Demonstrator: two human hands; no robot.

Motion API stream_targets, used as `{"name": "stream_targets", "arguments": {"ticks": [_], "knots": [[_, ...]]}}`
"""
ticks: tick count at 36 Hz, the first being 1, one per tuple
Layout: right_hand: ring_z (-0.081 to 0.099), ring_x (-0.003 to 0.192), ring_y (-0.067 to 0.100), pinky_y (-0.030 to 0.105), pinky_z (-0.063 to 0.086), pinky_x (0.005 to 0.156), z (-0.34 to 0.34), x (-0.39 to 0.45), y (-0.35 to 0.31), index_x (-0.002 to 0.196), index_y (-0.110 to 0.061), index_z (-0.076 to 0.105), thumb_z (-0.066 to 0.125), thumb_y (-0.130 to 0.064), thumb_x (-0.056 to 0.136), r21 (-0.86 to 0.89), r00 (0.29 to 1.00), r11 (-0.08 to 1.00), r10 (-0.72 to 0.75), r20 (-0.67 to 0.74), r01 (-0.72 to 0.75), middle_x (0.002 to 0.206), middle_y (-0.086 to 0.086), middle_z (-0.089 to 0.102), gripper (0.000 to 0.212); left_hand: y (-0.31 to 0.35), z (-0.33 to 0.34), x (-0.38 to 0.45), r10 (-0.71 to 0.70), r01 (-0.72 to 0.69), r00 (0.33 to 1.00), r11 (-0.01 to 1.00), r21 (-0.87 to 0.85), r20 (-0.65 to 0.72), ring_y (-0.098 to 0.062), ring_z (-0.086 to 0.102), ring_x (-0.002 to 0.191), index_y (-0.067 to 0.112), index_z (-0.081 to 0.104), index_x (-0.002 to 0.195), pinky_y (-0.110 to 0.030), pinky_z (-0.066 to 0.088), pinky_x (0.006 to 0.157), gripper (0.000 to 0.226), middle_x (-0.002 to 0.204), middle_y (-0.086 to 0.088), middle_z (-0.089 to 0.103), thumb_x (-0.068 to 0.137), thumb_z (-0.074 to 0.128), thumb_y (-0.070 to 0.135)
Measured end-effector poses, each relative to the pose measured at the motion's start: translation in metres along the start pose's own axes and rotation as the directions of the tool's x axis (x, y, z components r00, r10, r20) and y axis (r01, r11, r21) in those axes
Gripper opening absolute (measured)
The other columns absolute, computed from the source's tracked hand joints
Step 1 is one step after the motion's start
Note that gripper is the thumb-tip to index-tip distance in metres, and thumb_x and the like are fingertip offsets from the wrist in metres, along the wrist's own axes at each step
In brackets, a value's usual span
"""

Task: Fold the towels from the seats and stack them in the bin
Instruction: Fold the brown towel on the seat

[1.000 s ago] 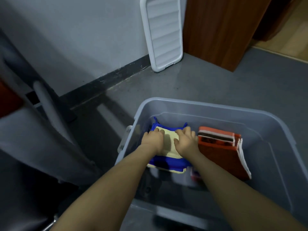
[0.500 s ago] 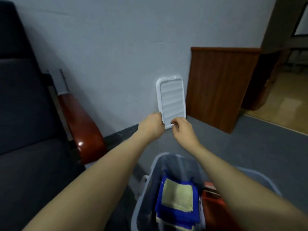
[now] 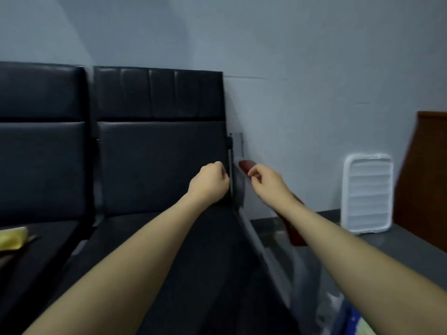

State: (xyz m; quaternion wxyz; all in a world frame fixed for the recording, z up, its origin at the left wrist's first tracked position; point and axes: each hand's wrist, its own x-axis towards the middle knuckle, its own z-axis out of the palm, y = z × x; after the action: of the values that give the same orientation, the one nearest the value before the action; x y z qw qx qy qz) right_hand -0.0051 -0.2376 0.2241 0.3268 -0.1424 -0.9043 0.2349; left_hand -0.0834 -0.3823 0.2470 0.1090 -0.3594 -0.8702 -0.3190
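Both arms stretch out over the black seats (image 3: pixel 154 165). The left hand (image 3: pixel 209 183) and right hand (image 3: pixel 264 181) hang loosely curled, holding nothing. Far left of them a yellow towel (image 3: pixel 12 240) lies on the neighbouring seat; a white lid (image 3: pixel 366 195) leans against the wall to the right.

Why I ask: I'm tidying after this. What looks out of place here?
Only a crumpled yellow towel lying unfolded on the left seat. A white lid leans against the wall, off its bin. Both hands hold nothing.
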Motion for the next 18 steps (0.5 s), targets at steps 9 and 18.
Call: {"name": "stream_targets", "arguments": {"ticks": [9,18], "knots": [[0.059,0.087,0.012,0.038,0.054,0.079,0.148,0.001,-0.123,0.109,-0.022,0.057,0.046,-0.019,0.096,0.079,0.939,0.989,-0.145,0.313,0.126,0.101,-0.005,0.06,0.017,-0.157,-0.072,-0.054,-0.282,0.288,0.957,0.952,0.099,-0.073,-0.023,0.059,0.088,0.013,0.056,0.106,-0.034,0.049,0.071,0.021,0.103,-0.003,0.06,0.094,0.043,0.023],[0.059,0.09,0.017,0.041,0.052,0.084,0.297,-0.042,-0.248,0.095,-0.023,0.06,0.05,-0.014,0.092,0.346,0.797,0.923,-0.335,0.502,0.17,0.098,-0.002,0.062,0.014,-0.304,-0.141,-0.146,-0.523,0.551,0.834,0.803,0.228,-0.176,-0.031,0.057,0.103,0.007,0.057,0.101,-0.038,0.048,0.084,0.02,0.108,-0.013,0.061,0.089,0.047,0.02]]}}
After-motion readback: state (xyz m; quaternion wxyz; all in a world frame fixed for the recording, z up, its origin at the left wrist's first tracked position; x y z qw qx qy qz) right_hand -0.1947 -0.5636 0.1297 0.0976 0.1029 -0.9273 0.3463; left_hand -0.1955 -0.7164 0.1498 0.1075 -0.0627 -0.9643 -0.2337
